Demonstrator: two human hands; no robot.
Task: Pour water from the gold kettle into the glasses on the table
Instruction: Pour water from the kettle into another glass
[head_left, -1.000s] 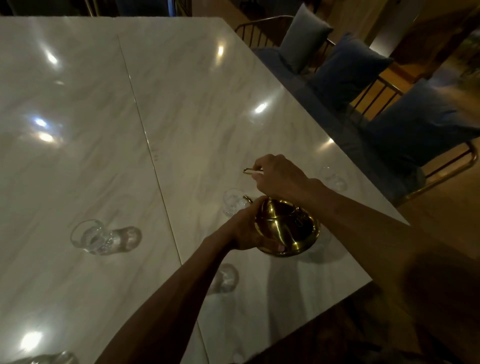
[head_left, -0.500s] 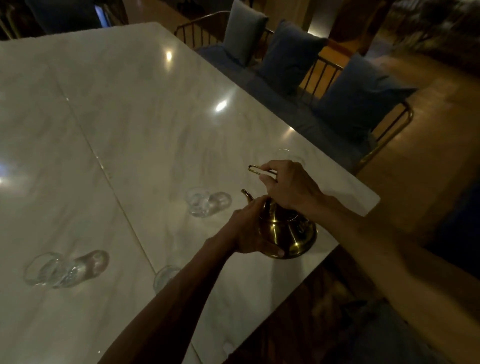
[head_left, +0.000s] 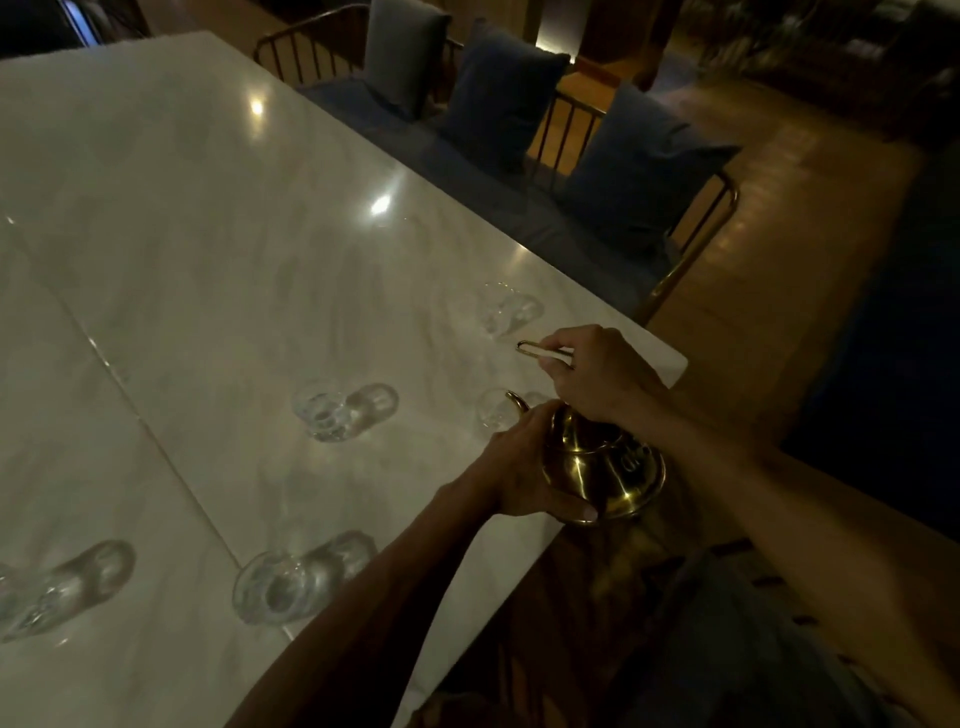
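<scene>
Your white marble table (head_left: 218, 270) fills most of the view, glossy with ceiling-light reflections and split by a thin seam running from far left toward the near edge. Beyond its far right edge stands a metal-framed bench (head_left: 696, 234) with three dark blue cushions (head_left: 639, 171) leaning against its slatted back, and past that a wooden floor (head_left: 810, 218) in dim light.

You hold the gold kettle (head_left: 605, 467) at the near right corner of the table, tilted with its spout (head_left: 517, 400) pointing left and far. Your left hand (head_left: 524, 467) cups the kettle's body from the left, fingers curled around it and the thumb pressed along its lower side. Your right hand (head_left: 597, 374) is above the kettle, closed around the thin gold handle (head_left: 535, 349), whose looped end sticks out past your fingers.

Five clear glasses stand on the table. One glass (head_left: 496, 410) sits just beside the spout tip. Another (head_left: 506, 309) is farther off by the far right edge, one (head_left: 337, 410) lies left of the kettle, one (head_left: 296, 577) is near your left forearm, and one (head_left: 57, 587) at the left edge. Whether any holds water you cannot tell in this light.
</scene>
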